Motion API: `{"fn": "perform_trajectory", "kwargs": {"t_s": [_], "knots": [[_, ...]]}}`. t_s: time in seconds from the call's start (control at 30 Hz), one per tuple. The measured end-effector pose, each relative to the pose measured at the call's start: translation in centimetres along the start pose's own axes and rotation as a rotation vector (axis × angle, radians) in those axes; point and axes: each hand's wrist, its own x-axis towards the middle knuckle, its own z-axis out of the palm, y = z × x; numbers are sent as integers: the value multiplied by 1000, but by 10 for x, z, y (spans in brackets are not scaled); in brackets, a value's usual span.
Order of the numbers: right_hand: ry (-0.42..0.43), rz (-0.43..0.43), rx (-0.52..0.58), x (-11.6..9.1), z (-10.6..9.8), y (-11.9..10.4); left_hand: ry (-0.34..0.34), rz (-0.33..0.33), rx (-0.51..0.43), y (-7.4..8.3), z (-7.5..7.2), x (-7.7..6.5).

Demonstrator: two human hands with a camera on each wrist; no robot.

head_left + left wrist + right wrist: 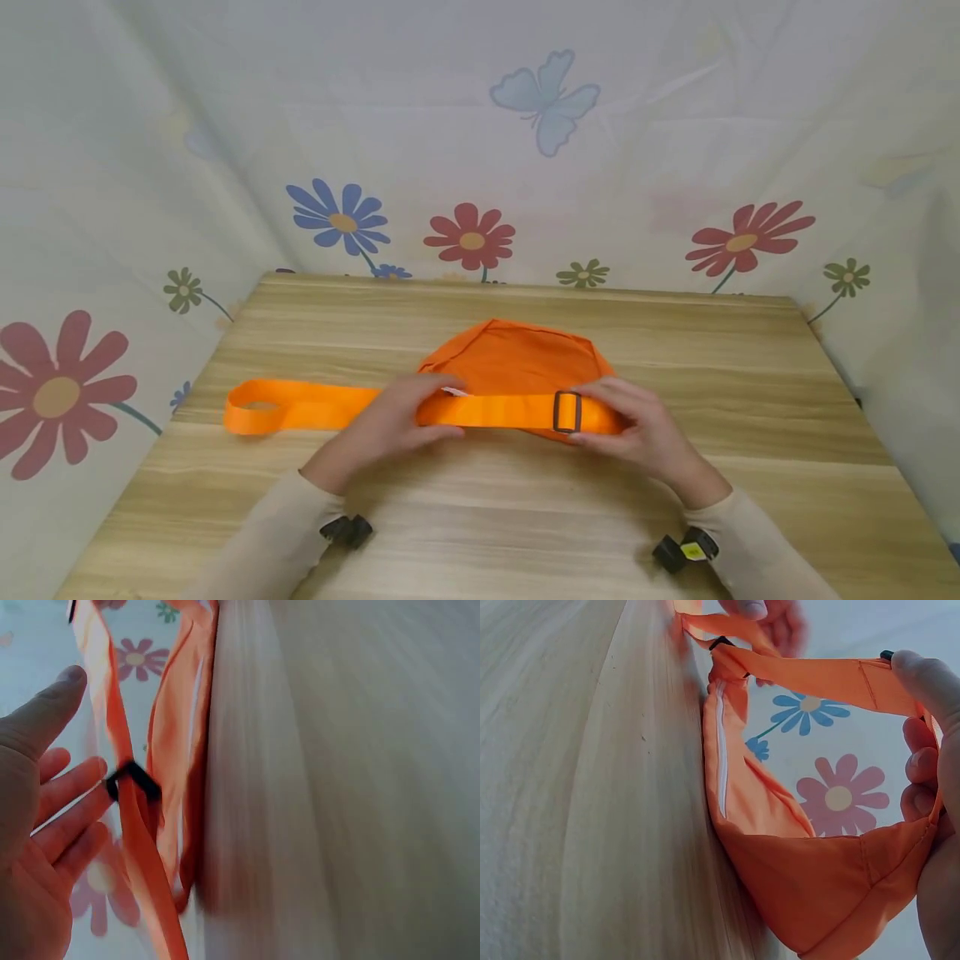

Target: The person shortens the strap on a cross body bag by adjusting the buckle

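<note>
An orange waist bag (517,358) with a white zipper (722,761) sits on the table. Its orange strap (498,411) stretches along the near side, carrying a black slide buckle (557,413) at the right. My right hand (652,429) pinches the strap beside this buckle, with thumb and fingers on either side. My left hand (386,421) is at the strap's left part; in the left wrist view its thumb and fingers are spread around the strap, near another black buckle (144,780). Whether those fingertips touch the buckle is unclear.
A loop of strap (300,404) extends leftward across the wooden table (480,517). Behind and beside the table hangs a pale curtain (637,183) printed with flowers and a butterfly. Small black devices (348,531) are worn at both wrists.
</note>
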Motion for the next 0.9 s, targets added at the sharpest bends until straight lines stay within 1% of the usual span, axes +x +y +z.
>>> {"fn": "perform_trajectory", "kwargs": {"t_s": [0.07, 0.13, 0.27, 0.3, 0.37, 0.47, 0.57, 0.63, 0.7, 0.8, 0.9], "knots": [[6, -17, 2, 0, 0, 0, 4, 65, 38, 9, 6, 9], [12, -34, 5, 1, 1, 1, -7, 120, 70, 20, 13, 20], [20, -74, 21, 1, 3, 1, -31, 189, 119, 40, 27, 39], [21, -82, 25, 2, 3, 1, -30, 197, 128, 44, 30, 42], [19, -95, 27, 2, 4, 2, -20, 199, 135, 50, 35, 47], [8, -79, 11, 3, 3, 1, -9, 171, 137, 57, 38, 50], [-8, -43, -57, 4, 1, -2, -6, 147, 132, 61, 38, 52], [-24, -21, -135, 5, -1, -5, -2, 146, 134, 64, 37, 54], [-41, -25, -219, 7, 0, -8, -3, 158, 132, 66, 36, 56], [-56, -55, -308, 13, 1, -13, -9, 182, 156, 70, 36, 59], [-54, -88, -322, 16, 4, -14, -18, 205, 183, 72, 38, 62]]}}
